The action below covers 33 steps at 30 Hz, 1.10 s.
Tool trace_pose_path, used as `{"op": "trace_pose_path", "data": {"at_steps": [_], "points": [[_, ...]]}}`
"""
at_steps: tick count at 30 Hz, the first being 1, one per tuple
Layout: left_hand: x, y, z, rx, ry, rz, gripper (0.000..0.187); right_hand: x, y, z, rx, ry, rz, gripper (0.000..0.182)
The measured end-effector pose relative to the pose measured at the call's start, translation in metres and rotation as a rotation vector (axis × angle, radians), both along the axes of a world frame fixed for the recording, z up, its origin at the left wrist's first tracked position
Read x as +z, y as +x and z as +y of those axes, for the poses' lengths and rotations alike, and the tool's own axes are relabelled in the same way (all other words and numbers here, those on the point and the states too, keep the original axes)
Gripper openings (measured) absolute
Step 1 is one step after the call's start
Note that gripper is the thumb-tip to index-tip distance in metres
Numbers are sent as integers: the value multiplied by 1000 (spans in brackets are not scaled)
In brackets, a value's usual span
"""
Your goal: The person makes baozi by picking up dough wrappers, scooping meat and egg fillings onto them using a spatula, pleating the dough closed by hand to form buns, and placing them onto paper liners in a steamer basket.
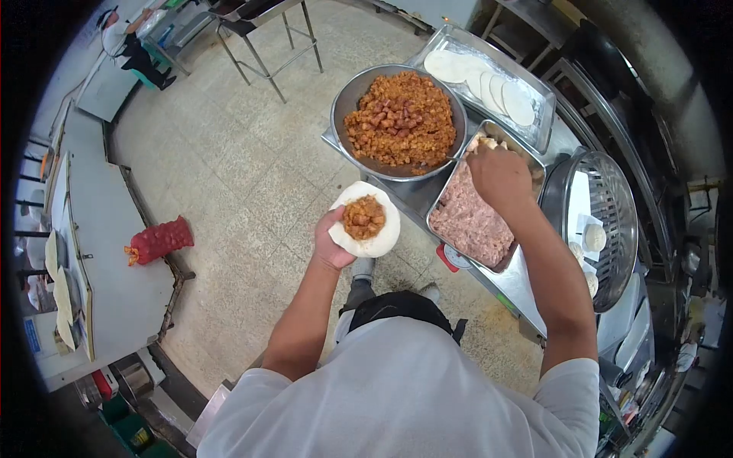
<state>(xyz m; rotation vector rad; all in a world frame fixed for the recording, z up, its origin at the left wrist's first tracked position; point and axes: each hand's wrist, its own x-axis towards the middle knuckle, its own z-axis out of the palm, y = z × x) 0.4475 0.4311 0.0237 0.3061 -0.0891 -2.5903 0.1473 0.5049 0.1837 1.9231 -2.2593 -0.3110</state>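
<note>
My left hand (334, 243) supports a round, flat dough wrapper (385, 238) from below and at its left edge. A mound of chunky orange-brown filling (363, 217) lies in the wrapper's middle. My right hand (500, 175) is closed above the far end of a metal tray (500, 269). From its fingers a thin metal utensil (456, 159) reaches toward the bowl's rim; its working end is hard to see. Pink minced meat (473, 217) fills much of that tray. Beside it, a large metal bowl (334, 126) holds more orange-brown filling with reddish chunks on top.
Several flat dough rounds (518, 103) lie in a shallow tray (544, 126) at the back. On the right, a round steamer (622, 252) holds several white buns (595, 237). A red mesh sack (160, 240) sits at left. Another person (126, 42) is far off, upper left.
</note>
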Motion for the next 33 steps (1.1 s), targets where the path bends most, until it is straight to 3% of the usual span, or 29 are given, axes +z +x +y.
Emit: {"op": "trace_pose_path", "data": {"at_steps": [4,7,11,17,23,30,33], "points": [[-6,-22,15,41,55,-78,58,6,3,-1,2,108,-118,18],[-12,-38,22,133,100,-79,54,5,-2,4,132,49,-190,19],[-13,-50,24,153,122,-175,52,-17,-11,13,106,65,-267,25],[-21,-64,25,269,124,-122,49,-41,7,54,40,-144,-797,29],[-11,-49,33,306,41,-62,56,-81,79,93,-89,-317,-960,33],[18,-50,28,281,-70,-55,57,-18,73,107,-51,-284,-847,32],[37,-59,27,305,-140,-76,64,-6,76,119,-142,-386,-967,31]]}}
